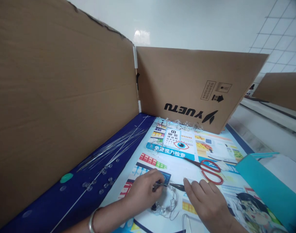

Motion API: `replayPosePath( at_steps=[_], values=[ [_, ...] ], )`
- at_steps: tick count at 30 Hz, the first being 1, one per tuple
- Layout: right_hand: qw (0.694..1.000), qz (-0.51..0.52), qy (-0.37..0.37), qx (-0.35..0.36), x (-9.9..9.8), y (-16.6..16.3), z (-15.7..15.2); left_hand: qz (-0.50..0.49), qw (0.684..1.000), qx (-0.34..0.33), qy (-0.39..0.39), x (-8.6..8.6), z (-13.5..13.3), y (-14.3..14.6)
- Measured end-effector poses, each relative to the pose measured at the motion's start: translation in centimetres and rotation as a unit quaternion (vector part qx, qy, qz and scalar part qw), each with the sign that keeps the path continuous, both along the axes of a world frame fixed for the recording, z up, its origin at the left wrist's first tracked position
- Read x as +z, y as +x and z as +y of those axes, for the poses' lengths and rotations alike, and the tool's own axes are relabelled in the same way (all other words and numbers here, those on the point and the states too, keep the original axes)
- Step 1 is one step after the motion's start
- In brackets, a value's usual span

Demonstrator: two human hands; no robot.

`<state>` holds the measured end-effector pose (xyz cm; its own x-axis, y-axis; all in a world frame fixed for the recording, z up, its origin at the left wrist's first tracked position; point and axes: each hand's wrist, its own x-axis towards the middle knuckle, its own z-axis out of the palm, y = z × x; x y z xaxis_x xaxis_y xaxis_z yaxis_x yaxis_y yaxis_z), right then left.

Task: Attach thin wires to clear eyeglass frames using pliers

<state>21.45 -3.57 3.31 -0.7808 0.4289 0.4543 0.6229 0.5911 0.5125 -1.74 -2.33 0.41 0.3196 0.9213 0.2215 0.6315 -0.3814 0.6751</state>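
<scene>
My left hand [148,187], with a silver bangle [91,223] on the wrist, is closed in a pinch on a beaded wire strand [166,208]. The strand hangs in a loose loop of thin wire and clear beads above the printed sheet. A small dark piece shows at my left fingertips; what it is I cannot make out. My right hand [208,202] is wrapped around pliers [177,186], whose dark tapered jaws point left at the wire by my left fingers. Their handles are mostly hidden by the hand.
Red-handled scissors [211,170] lie beyond my right hand. Straight wires [114,145] and loose clear beads [105,171] rest on the blue surface at left, near a green disc [66,178]. Beaded pieces [181,124] line the cardboard wall [186,81]. A teal folder [266,181] is at right.
</scene>
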Motion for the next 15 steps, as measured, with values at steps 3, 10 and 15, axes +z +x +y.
replayPosePath(
  at_steps=[3, 10, 15],
  values=[
    [1.0, 0.005, -0.005, 0.005, -0.22, -0.08, 0.04, 0.01, 1.0, 0.001, -0.005, -0.08, 0.07, 0.09],
    [1.0, 0.017, -0.015, 0.01, -0.29, -0.76, 0.09, 0.0, 1.0, -0.002, 0.006, -0.23, 0.14, 0.49],
    [0.999, 0.031, -0.019, 0.006, -0.27, -0.84, 0.13, -0.028, 0.999, -0.018, 0.009, -0.38, 0.18, 0.4]
  ],
)
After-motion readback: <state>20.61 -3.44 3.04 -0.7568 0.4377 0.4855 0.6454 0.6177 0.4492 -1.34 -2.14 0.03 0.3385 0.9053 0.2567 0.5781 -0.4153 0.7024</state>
